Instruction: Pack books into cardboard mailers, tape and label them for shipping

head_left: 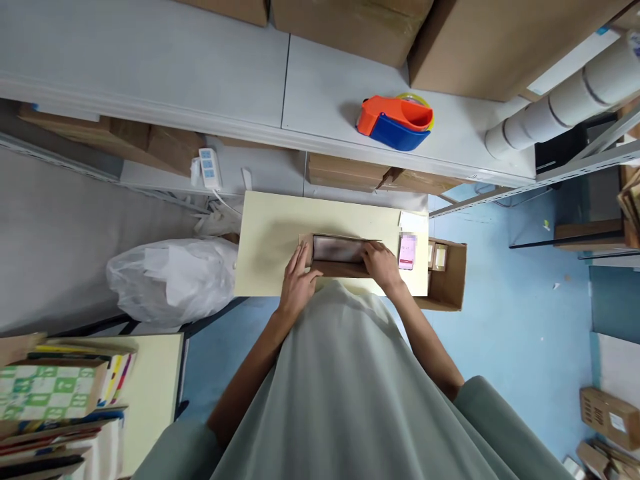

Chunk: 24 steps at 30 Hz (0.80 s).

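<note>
Two bare hands: left hand [297, 283] open, fingers extended along one end of a narrow, oblong, open-topped cardboard box [337, 269]; right hand [383, 265] bent over its other end, firmness of grip unclear to me. Box sits on a smooth pale-yellow table [267, 250]. One flat smartphone [407, 251], pink-lit. One crinkled translucent plastic bag [170, 283]. Shelf above [320, 87]: one orange-and-blue tape dispenser [395, 123].

Box [340, 269] and phone [407, 252] on table [267, 263]
</note>
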Tool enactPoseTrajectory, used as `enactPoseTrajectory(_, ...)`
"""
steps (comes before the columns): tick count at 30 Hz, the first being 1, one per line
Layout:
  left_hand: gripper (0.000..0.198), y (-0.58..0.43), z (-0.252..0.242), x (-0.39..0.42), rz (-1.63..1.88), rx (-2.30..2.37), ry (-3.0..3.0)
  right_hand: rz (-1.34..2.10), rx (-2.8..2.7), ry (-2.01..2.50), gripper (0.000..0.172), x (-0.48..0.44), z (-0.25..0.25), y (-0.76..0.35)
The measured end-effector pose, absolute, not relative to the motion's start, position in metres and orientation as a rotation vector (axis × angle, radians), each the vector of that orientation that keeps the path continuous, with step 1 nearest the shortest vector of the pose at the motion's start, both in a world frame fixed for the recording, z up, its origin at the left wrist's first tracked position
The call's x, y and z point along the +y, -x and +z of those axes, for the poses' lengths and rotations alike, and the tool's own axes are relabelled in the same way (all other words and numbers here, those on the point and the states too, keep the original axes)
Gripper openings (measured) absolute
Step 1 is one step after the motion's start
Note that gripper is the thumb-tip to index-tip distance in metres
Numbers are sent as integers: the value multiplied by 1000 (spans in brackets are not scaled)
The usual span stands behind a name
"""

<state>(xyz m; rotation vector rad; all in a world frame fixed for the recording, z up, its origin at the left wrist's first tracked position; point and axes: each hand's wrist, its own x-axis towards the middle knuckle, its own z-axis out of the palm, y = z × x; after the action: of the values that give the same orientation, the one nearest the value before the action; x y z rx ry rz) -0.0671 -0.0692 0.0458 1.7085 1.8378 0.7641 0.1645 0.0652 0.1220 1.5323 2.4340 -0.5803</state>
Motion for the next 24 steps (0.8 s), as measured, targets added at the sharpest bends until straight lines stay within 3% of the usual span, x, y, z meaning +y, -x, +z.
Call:
enactPoseTrajectory(8,21,60,48,-70,757,1921,-1680,-563,2516,-1806,30,98,114,-186)
enactPoseTrajectory(13,25,54,52,-61,664,1855,-1778,-849,2478,-1895,27,109,96,-183)
enactPoseTrajectory(18,31,50,54,-50,596,1696,-1717,-1183,2437,-1966,44,109,75,-183)
enactPoseTrajectory(22,11,50,52,-42,702,1724,-1568,-1318,2377,-1881,34,109,62,-190)
enactPoseTrajectory(24,19,50,48,-39,788,1817,-1411,-1308,2422,-1839,24,109,56,-196)
